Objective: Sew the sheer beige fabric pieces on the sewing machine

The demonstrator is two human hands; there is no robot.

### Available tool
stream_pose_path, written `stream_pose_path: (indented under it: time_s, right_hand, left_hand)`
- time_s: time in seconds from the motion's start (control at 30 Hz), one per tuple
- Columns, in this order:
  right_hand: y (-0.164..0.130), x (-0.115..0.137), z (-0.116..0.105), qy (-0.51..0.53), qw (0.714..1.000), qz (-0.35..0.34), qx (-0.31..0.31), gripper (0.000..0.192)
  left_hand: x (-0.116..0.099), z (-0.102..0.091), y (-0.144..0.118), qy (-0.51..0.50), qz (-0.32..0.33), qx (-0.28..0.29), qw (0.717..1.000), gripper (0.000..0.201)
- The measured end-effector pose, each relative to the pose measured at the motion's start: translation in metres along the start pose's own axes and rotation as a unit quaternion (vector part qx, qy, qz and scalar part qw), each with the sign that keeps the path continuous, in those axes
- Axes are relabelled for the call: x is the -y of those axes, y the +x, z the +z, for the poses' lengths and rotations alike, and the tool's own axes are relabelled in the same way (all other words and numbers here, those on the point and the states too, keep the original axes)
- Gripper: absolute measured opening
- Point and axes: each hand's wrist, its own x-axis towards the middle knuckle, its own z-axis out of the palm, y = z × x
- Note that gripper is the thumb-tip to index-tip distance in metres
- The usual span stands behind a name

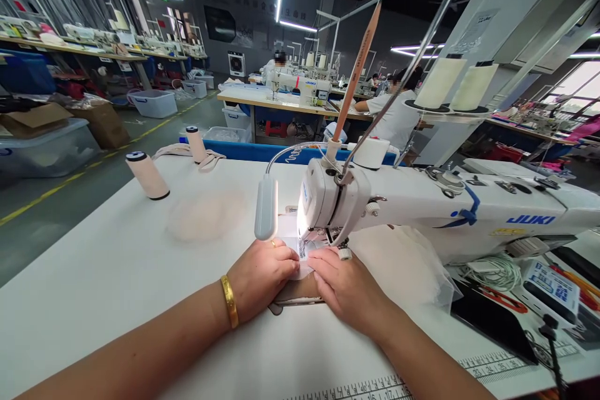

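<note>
A small piece of sheer, pale fabric (302,269) lies under the needle area of a white sewing machine (328,200). My left hand (262,275), with a gold bracelet at the wrist, has its fingers closed on the fabric's left side, beside the presser foot (302,249). On the other side, my right hand (349,284) rests its stretched fingers on the fabric, thumb apart. Both sets of fingertips are close to the needle. Below them shows a brown plate (300,290) set in the table. A lit lamp (266,208) hangs just above my left hand.
Two thread cones (147,176) and a fabric strip stand on the white table's (117,275) far left. Sheer fabric (398,262) is bunched right of my hands. A black tablet-like slab (492,322), cables and tools lie farther right. A ruler strip (370,389) runs along the front.
</note>
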Motion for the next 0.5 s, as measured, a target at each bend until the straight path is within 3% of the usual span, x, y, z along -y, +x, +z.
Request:
stream_pose_path:
  time_s: [0.4,0.5]
  right_hand:
    - [-0.0019,-0.0044,0.0051,-0.011,0.999,0.040,0.001,0.030]
    - [-0.0016,-0.0037,0.0043,0.001,0.999,0.032,-0.012,0.032]
  left_hand:
    - [0.0067,0.0039,0.0017,0.013,-0.024,0.006,1.000,0.031]
    - [0.0078,0.0021,0.0012,0.008,-0.044,0.020,0.999,0.023]
